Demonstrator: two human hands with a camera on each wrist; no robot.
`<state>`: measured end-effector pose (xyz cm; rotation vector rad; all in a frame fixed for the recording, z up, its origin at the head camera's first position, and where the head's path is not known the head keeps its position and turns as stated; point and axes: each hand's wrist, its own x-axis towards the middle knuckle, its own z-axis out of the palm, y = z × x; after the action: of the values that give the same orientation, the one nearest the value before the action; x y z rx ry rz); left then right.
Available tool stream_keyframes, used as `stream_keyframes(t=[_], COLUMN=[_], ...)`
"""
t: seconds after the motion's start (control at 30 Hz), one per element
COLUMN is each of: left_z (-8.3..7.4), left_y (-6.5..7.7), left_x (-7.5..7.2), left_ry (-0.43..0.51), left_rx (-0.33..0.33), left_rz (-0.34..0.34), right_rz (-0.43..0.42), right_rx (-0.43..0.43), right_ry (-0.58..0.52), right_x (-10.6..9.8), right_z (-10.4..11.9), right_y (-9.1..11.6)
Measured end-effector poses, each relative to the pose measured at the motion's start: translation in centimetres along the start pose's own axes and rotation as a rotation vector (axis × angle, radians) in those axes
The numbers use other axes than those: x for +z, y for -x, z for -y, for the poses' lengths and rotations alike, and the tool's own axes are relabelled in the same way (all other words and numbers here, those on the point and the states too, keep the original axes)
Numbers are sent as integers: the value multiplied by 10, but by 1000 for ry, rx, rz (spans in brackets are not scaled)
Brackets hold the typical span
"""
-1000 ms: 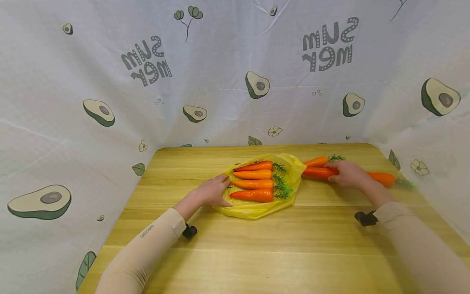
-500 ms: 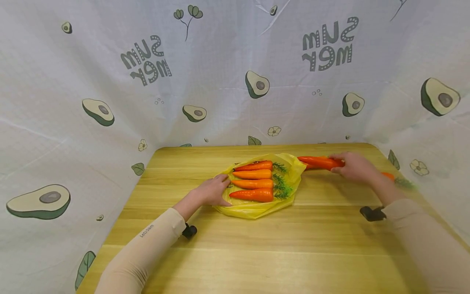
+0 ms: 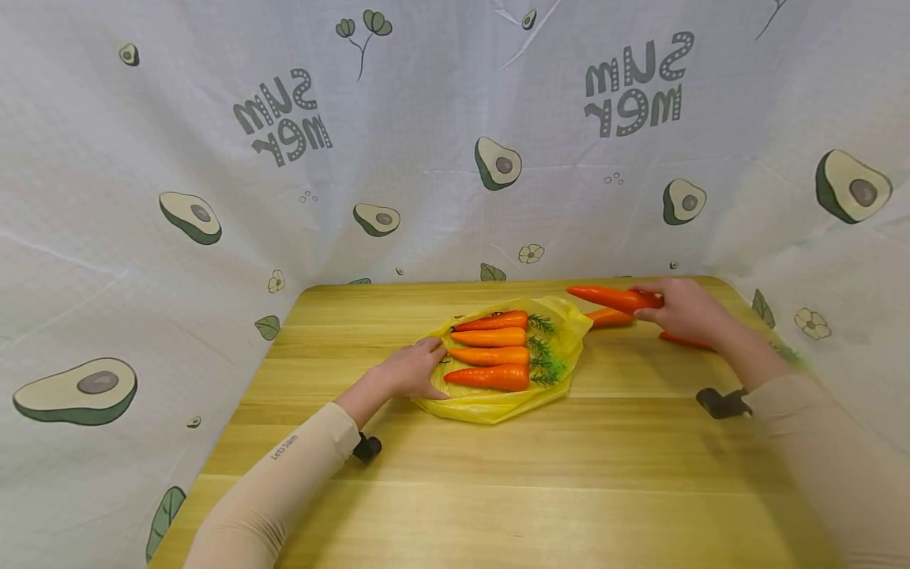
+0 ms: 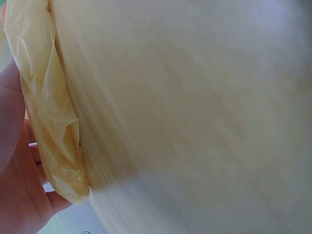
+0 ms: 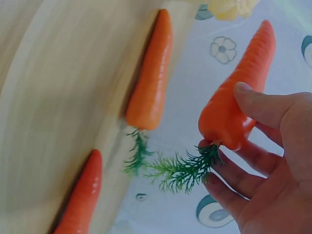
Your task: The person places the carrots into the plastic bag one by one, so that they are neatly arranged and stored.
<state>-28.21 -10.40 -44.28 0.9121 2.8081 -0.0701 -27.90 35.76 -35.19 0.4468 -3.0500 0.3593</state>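
My left hand point(image 3: 414, 369) holds the left rim of a yellow plastic bag point(image 3: 490, 411); in the left wrist view, the bag's crumpled edge point(image 4: 53, 126) lies between thumb and fingers. Several orange carrots point(image 3: 490, 356) with green tops lie side by side in the spread bag, tips to the left. My right hand point(image 3: 686, 312) grips a red-orange carrot point(image 3: 613, 299) above the table, thumb on one side and fingers beneath, as the right wrist view shows; its leafy top point(image 5: 187, 168) hangs by the fingers.
An orange carrot point(image 5: 151, 78) lies on the wooden table point(image 3: 498, 490) right of the bag. Another red carrot point(image 5: 80, 200) rests nearer my right wrist, partly hidden by it in the head view. A printed white cloth point(image 3: 441, 118) rises behind the table.
The right hand has lifted the red-orange carrot from the table and carried it up and away, toward the back edge. The left hand and bag have stayed still.
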Motion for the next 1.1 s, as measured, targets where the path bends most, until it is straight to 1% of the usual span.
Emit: stream_keyframes(t=[0.23,0.4,0.73,0.97,1.1], left_z=[0,0,-1,-2,-2], left_y=[-1,-2,-1,-1,-1], left_x=[1,1,0,-1,-2], left_ry=[-9,-8,-24,-19,-21], left_rx=[-4,-7,-13,-8,-13], left_rz=[4,4,3,-3,2], right_rz=[7,9,-25,-6,12], right_rx=[-31,-64,-192,-204,-206], right_ry=[24,28,56,70,53], right_x=[-9,-12,-11,-6,-3], right_z=[23,43,83,104,116], right_y=[-4,-11,-26,-37,-42])
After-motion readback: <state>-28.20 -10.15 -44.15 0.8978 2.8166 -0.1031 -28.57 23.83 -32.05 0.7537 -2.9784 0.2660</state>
